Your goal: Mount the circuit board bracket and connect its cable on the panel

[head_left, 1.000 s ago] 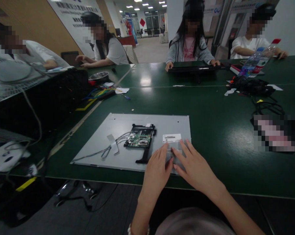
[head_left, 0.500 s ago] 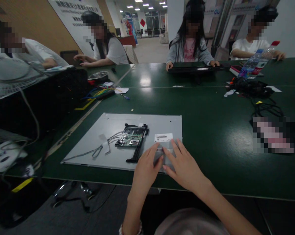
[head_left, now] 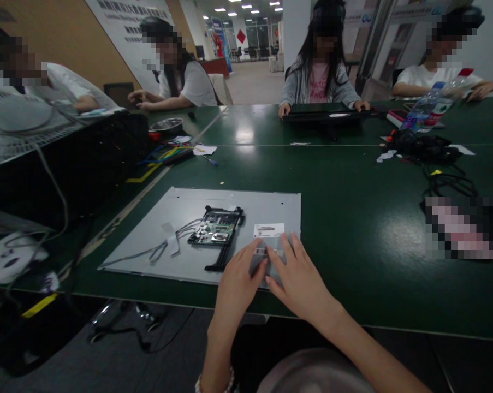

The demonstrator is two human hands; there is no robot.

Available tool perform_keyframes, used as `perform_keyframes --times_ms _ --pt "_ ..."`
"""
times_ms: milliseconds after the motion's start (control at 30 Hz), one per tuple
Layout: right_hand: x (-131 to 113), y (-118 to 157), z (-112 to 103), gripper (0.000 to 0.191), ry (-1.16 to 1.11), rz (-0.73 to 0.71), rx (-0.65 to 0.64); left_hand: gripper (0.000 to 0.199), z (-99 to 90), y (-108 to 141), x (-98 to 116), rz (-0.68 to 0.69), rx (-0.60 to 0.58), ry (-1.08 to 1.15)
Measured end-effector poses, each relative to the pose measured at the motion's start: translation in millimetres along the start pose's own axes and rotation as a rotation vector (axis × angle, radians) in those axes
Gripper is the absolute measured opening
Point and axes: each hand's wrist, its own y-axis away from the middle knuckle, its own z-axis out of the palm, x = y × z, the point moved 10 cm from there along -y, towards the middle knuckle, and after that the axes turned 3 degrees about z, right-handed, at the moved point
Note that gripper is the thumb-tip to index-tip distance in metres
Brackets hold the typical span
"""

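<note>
A flat silver-grey panel [head_left: 180, 204] lies on the green table close to its front edge. On it sit a green circuit board [head_left: 213, 232] in a black frame, grey cables [head_left: 160, 251] held with tape, and a white label [head_left: 269, 230]. My left hand [head_left: 238, 278] and my right hand [head_left: 299, 281] rest palm down at the panel's right front part, just below the label. Their fingers are apart, with the fingertips on a greyish strip that is partly covered by them. Neither hand grips anything.
Wires and a roll-like round item [head_left: 166, 125] lie at the back left, beside a black box [head_left: 107, 158]. Bottles [head_left: 424, 112], black cables [head_left: 430, 147] and a blurred pink item [head_left: 459, 226] are at right. Across the table a person holds a dark flat device [head_left: 328, 116].
The panel has slid slightly left over the table, and both my hands have moved left along with it. Their spread fingers keep the same pose. The camera view has shifted a little.
</note>
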Motion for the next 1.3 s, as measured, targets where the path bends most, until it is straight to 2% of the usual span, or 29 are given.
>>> perform_keyframes --times_ms 133,200,267,367,433,533,667,800,900,1000,1100,1167,1233,1300 --pt "-11.3 -5.3 2.2 0.060 -0.013 -0.002 0.009 0.039 -10.3 -0.7 -7.5 -0.015 -0.001 -0.010" --pt "-20.9 -9.0 5.1 0.059 -0.022 0.004 0.020 0.037 -25.5 0.1 -14.7 -0.020 0.044 -0.050" --pt "-35.2 -14.5 10.0 0.059 -0.032 0.006 0.029 0.035 -55.1 4.1 -28.6 -0.058 0.168 -0.168" --pt "-58.9 -24.1 17.7 0.058 -0.041 0.013 0.040 0.036 -108.3 17.2 -55.2 -0.192 0.363 -0.436" --pt "-69.6 -28.4 21.1 0.059 -0.042 0.017 0.041 0.041 -131.2 24.2 -69.6 -0.282 0.398 -0.580" --pt "-74.6 -29.5 23.2 0.059 -0.044 0.017 0.037 0.049 -137.6 25.3 -84.4 -0.352 0.320 -0.690" --pt "-72.5 -27.2 22.3 0.059 -0.051 0.018 0.045 0.047 -117.7 17.7 -98.7 -0.373 0.137 -0.722" --pt "-72.3 -27.6 22.0 0.058 -0.050 0.011 0.043 0.043 -110.7 12.1 -111.3 -0.380 0.074 -0.721" --pt "-69.0 -27.2 21.7 0.058 -0.050 0.015 0.045 0.043 -116.7 6.5 -131.1 -0.370 0.032 -0.719" --pt "-65.9 -23.9 21.1 0.059 -0.050 0.007 0.043 0.044 -137.7 -2.7 -169.8 -0.396 -0.002 -0.726" --pt "-64.3 -20.0 18.7 0.058 -0.051 0.004 0.044 0.047 -170.4 -16.2 -213.7 -0.416 -0.019 -0.731" --pt "-63.9 -18.8 16.8 0.058 -0.053 0.008 0.045 0.050 -197.3 -23.7 -235.3 -0.440 0.026 -0.735" --pt "-64.3 -19.2 15.8 0.058 -0.055 0.009 0.043 0.050 -219.4 -28.6 -243.7 -0.441 0.089 -0.752" --pt "-65.0 -20.7 16.1 0.058 -0.056 0.007 0.041 0.051 -232.3 -30.3 -237.0 -0.408 0.157 -0.786"
